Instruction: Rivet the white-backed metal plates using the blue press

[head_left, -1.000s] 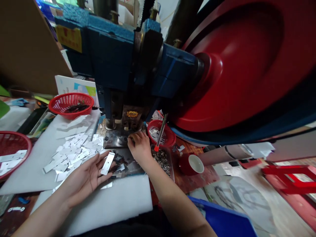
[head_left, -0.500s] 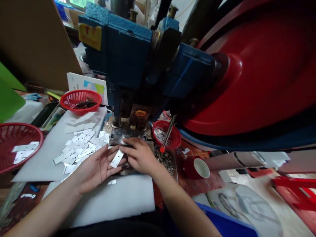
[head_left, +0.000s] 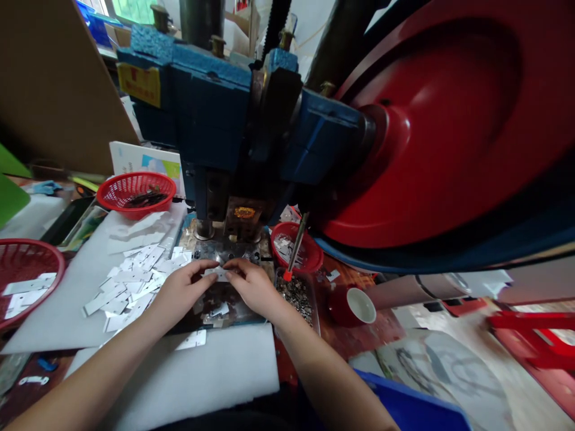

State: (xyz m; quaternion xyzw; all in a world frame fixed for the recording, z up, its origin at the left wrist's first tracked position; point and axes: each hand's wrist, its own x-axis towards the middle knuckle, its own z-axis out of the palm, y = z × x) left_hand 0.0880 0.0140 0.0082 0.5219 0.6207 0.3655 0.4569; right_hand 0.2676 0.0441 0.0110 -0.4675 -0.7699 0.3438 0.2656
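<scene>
A small white metal plate [head_left: 217, 274] is pinched between my two hands at the front of the press die [head_left: 224, 250]. My left hand [head_left: 186, 287] closes on its left end with thumb and fingers. On its right end, my right hand [head_left: 251, 286] does the same. Another white plate [head_left: 192, 340] lies on the foam sheet [head_left: 233, 365] below my hands. Left of my left hand spreads a loose pile of white plates [head_left: 135, 278]. Some small pale pieces [head_left: 220, 309] rest on the dark surface under my hands.
The blue press [head_left: 206, 114] rises ahead, with a big red flywheel [head_left: 449, 120] at right. Red baskets stand at far left [head_left: 58, 263], back left [head_left: 135, 212] and right [head_left: 317, 254]. A tray of small metal bits [head_left: 296, 299] and a red cup [head_left: 344, 306] sit at right.
My left hand has turned from palm-up to a pinch. The plate that lay across its fingers is now level between both hands at the die. Another plate now shows on the foam.
</scene>
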